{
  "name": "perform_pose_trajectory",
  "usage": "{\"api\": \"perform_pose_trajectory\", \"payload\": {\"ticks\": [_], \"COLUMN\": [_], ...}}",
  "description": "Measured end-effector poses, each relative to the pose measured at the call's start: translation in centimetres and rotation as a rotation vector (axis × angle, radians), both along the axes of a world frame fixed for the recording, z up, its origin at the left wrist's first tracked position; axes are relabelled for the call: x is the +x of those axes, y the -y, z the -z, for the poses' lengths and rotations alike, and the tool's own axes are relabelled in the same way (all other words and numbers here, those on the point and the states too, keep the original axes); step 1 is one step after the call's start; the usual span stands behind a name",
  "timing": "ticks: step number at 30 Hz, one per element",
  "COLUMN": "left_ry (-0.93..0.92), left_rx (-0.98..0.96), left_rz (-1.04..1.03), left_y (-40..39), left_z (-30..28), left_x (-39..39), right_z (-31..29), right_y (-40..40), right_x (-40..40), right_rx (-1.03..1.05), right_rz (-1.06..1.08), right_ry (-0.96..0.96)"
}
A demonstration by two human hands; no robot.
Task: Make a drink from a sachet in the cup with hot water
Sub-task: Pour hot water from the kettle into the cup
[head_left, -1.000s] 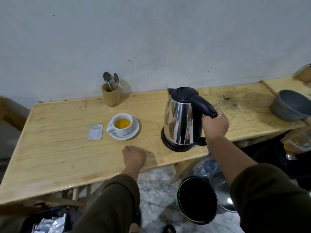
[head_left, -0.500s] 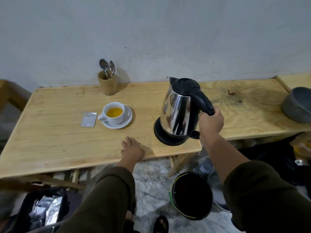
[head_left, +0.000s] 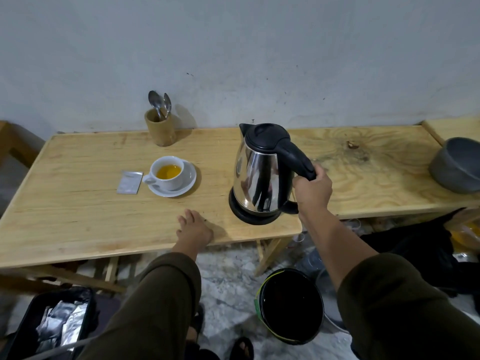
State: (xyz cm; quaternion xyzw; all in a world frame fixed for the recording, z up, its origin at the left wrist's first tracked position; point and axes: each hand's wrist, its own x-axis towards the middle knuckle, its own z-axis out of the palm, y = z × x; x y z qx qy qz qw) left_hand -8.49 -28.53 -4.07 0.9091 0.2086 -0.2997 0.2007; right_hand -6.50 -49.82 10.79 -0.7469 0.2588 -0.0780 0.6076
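Note:
A white cup (head_left: 168, 172) holding orange liquid stands on a white saucer (head_left: 189, 181) on the wooden table (head_left: 78, 216). A silver sachet (head_left: 129, 182) lies flat just left of the cup. A steel kettle (head_left: 259, 172) with a black lid and handle sits on its black base, right of the cup. My right hand (head_left: 313, 189) grips the kettle's handle. My left hand (head_left: 193, 226) rests flat on the table's front edge, fingers apart, holding nothing.
A wooden holder (head_left: 159, 129) with two spoons stands at the back by the wall. A grey bowl (head_left: 455, 165) sits at the far right. Below the table are a black bucket (head_left: 291, 305) and a dark bin (head_left: 52, 323) of silver wrappers.
The kettle went from tilted and lifted to upright on its base, still in my right hand. My left hand's fingers spread on the table edge. The view shifted slightly.

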Motion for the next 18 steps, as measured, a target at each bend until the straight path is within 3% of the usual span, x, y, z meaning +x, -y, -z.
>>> {"api": "perform_pose_trajectory", "payload": {"ticks": [18], "left_ry": [0.038], "left_rx": [0.031], "left_rz": [-0.025], "left_y": [0.5], "left_z": [0.2], "left_x": [-0.4], "right_z": [1.6], "right_y": [0.0], "right_x": [-0.7], "right_rx": [0.017], "right_rz": [-0.018], "right_ry": [-0.015]}}
